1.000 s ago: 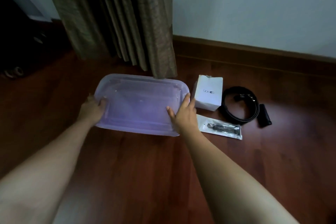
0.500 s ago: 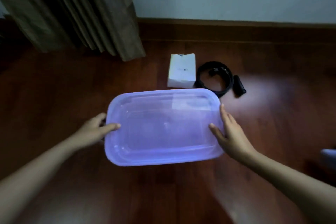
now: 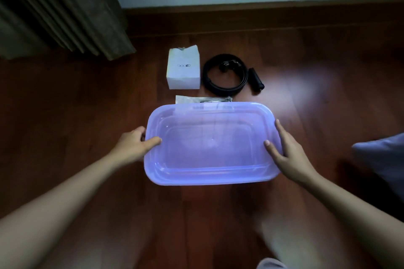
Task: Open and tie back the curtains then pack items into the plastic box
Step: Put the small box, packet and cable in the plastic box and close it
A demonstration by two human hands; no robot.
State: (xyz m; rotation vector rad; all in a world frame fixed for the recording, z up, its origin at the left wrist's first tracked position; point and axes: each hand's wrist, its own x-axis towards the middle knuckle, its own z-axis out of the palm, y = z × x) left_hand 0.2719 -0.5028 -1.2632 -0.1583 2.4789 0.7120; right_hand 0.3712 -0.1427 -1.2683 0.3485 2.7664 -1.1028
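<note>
Purple and see-through, the plastic box [image 3: 207, 179] lies straight ahead of us, low over the wooden floor [image 3: 87, 98], its long axis running left to right. We cannot tell whether it is resting on the floor.

Our hands are well apart, one at each short end. The left hand [image 3: 133, 146] grips the left end, thumb on the rim and fingers curled round the edge. The right hand [image 3: 288, 155] lies against the right end with fingers straight.

The things to pack sit just beyond the far long side. A clear packet [image 3: 203, 100] is partly hidden by the far rim. Past it are a white carton [image 3: 183, 70], a black coil [image 3: 225, 76] and a small black piece [image 3: 255, 79]. We judge the right hand nearer to the last two.
</note>
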